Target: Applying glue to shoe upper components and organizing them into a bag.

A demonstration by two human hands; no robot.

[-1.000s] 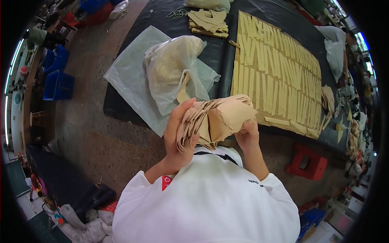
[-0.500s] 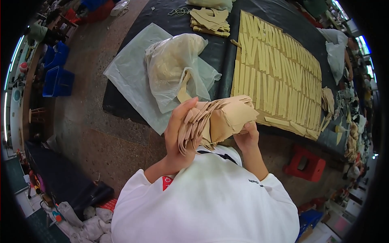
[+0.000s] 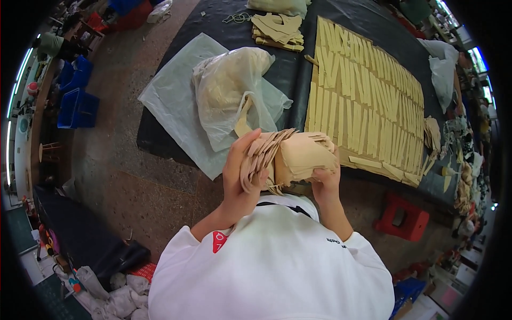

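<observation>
Between my hands, close to my chest, is a thick stack of thin tan cut pieces (image 3: pixel 305 154), leather-like and bent in a curve. My left hand (image 3: pixel 240 173) wraps its left end, where many layered edges fan out. The right end is gripped by my right hand (image 3: pixel 327 173), with the thumb on the near side and the other fingers partly hidden behind. Just beyond my left hand, a tan strip (image 3: pixel 243 120) pokes out of a translucent plastic bag (image 3: pixel 226 80) lying on a plastic sheet (image 3: pixel 168 96).
A board of tan strips in rows (image 3: pixel 368 101) covers the right of the black table (image 3: pixel 292 101). More cut pieces (image 3: pixel 277 29) are piled at the far side. A red stool (image 3: pixel 402 217) stands to the right, and blue crates (image 3: pixel 78 106) sit on the floor at left.
The stack has tilted, and its smooth outer face now shows more broadly. My right hand has moved up around the right end. My left hand has kept its hold.
</observation>
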